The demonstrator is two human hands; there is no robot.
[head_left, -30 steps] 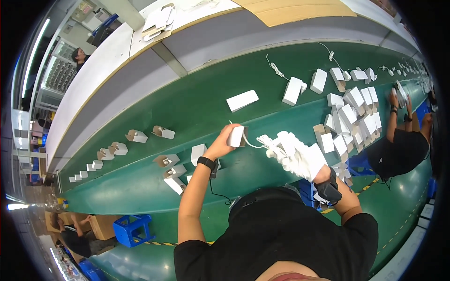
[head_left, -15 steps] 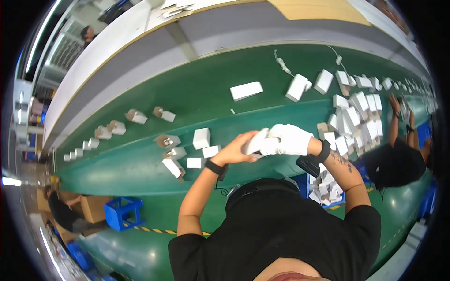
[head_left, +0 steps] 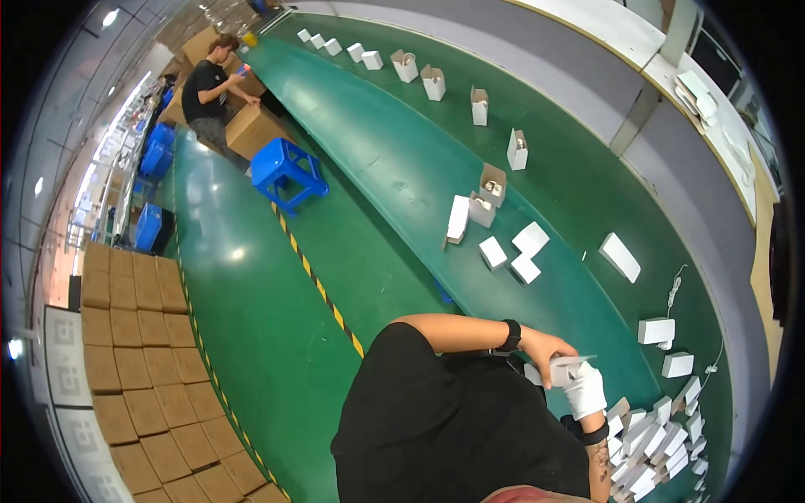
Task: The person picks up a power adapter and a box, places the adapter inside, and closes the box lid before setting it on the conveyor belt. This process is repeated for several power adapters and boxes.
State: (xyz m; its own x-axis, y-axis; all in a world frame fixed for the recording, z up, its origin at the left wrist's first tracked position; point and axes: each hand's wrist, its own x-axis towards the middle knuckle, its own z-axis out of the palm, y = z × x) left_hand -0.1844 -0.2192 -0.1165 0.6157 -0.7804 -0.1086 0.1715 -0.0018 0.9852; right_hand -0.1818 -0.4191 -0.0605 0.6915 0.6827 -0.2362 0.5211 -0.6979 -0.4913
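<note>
My bare left hand, with a black band at the wrist, grips a small white carton from above. My right hand, in a white glove, is closed on the carton's other side. A flap of the carton appears to stand up between my hands; what is inside cannot be seen. Both hands are close to my body over the near edge of the green conveyor belt. Closed white cartons lie on the belt beyond my left hand, near open cartons with white items inside.
A heap of white cartons lies beside my right forearm. More cartons line the belt's far side, near a white cable. A blue stool stands on the floor; a co-worker handles a brown box. Stacked brown boxes are at left.
My view has turned to the left, bringing the stacked boxes into sight. My hands still hold the white carton, now closer to my body, with its flap standing up.
</note>
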